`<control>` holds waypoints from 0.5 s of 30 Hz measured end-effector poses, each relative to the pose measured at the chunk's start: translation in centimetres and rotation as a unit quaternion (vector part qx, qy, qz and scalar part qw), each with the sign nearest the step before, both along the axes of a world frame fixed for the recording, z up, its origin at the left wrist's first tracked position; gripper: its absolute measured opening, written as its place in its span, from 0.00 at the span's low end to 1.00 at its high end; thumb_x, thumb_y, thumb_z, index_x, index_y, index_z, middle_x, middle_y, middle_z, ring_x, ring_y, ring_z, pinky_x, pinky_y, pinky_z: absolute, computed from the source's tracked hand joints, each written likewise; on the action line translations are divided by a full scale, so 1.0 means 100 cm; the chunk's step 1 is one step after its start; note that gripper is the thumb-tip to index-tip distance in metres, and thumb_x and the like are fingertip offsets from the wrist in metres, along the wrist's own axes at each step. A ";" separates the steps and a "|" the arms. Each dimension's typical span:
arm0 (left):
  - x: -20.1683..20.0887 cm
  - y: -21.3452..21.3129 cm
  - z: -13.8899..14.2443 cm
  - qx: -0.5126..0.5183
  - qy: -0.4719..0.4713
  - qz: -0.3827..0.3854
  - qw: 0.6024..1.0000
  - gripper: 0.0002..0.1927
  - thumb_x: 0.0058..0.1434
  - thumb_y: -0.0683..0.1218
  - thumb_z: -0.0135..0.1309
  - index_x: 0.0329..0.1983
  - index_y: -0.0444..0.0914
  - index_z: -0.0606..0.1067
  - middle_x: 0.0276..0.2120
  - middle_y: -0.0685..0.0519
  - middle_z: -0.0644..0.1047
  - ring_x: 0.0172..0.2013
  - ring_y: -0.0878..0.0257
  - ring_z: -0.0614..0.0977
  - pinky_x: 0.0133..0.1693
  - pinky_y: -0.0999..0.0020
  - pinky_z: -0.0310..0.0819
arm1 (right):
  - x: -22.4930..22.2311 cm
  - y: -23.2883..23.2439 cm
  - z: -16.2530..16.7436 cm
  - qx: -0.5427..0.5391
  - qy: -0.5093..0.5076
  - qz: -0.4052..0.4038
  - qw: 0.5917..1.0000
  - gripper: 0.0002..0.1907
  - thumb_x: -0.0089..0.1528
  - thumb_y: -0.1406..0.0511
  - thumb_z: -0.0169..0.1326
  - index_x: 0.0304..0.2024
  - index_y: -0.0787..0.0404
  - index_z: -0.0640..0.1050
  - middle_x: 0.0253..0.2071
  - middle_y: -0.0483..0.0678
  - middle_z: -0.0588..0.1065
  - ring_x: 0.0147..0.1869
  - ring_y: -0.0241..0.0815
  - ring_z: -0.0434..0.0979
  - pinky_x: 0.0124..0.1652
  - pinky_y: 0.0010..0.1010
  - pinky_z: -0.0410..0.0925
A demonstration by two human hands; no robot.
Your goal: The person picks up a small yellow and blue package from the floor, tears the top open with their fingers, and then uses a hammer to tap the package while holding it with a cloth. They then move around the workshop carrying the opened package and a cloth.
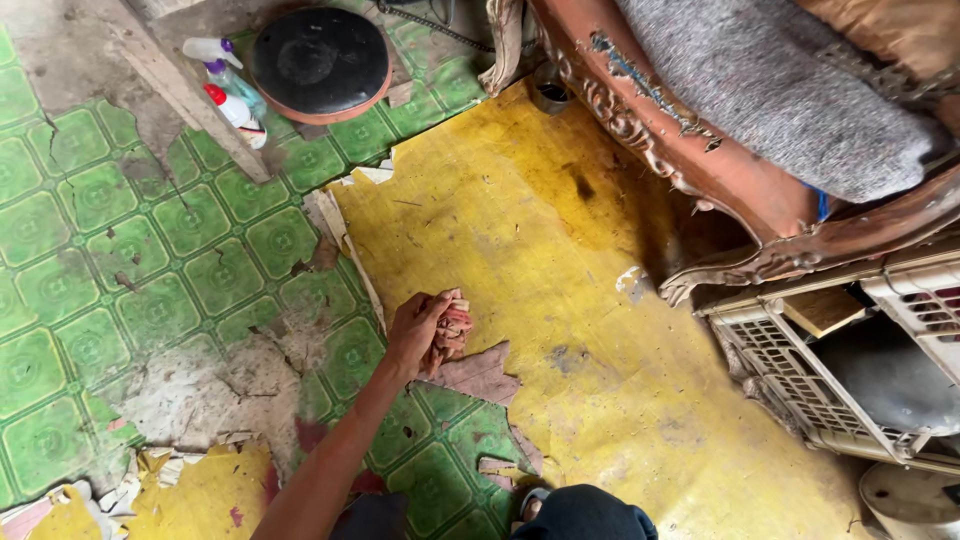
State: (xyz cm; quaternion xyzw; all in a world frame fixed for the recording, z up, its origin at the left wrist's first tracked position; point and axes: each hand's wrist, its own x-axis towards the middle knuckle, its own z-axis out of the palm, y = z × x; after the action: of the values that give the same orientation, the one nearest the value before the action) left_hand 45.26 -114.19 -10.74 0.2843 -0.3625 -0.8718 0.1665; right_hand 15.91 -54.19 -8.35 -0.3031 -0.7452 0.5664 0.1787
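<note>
1. One hand [418, 332], the left, reaches out from 6 o'clock, arm extended, fingers clenched around a rag [453, 330].
2. Rag: reddish, crumpled, grimy, pressed on the yellow floor [560, 260] at centre.

Floor's a mess: the green sheet [120, 260] at left looks like thin patterned vinyl, cracked and peeling to bare gritty grey underneath, while the yellow layer [520, 230] is matt, scuffed and stained. The rag [452, 328] mid-frame is crumpled reddish cloth, next to a torn brown papery scrap [482, 374]. Upper right, the chair frame [700, 160] is carved wood with flaking paint, its cushion [770, 80] coarse grey fabric. The crate [800, 370] at right is dull white plastic; the bottles [228, 88] upper left are plastic too.
</note>
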 end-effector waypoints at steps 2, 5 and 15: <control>-0.001 -0.004 -0.002 0.151 0.111 -0.066 0.980 0.11 0.74 0.46 0.48 0.37 0.36 0.74 0.23 0.55 0.68 0.18 0.69 0.63 0.20 0.70 0.58 | 0.009 -0.017 -0.002 0.006 -0.009 0.000 1.000 0.25 0.61 0.73 0.49 0.62 0.61 0.68 0.59 0.50 0.70 0.50 0.46 0.75 0.45 0.37 0.71; -0.003 -0.012 -0.006 0.401 0.342 -0.170 0.833 0.10 0.78 0.42 0.47 0.37 0.37 0.72 0.26 0.55 0.69 0.22 0.67 0.64 0.25 0.70 0.61 | 0.025 -0.049 -0.015 0.020 -0.025 0.009 0.999 0.28 0.60 0.74 0.49 0.64 0.61 0.68 0.61 0.50 0.69 0.52 0.46 0.75 0.47 0.38 0.71; -0.007 -0.018 -0.014 -0.246 -0.111 0.034 0.962 0.03 0.69 0.39 0.50 0.38 0.39 0.71 0.33 0.57 0.72 0.35 0.67 0.73 0.40 0.68 0.70 | 0.110 -0.261 -0.050 -0.071 -0.006 0.708 0.702 0.36 0.56 0.77 0.47 0.69 0.60 0.65 0.69 0.50 0.67 0.59 0.48 0.74 0.54 0.40 0.71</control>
State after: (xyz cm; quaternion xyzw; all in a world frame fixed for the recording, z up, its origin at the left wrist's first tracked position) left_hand 44.56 -115.97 -12.09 0.3420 -0.5724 -0.7121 0.2198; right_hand 26.90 -80.28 -13.37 0.2985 -0.6987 0.5759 -0.3017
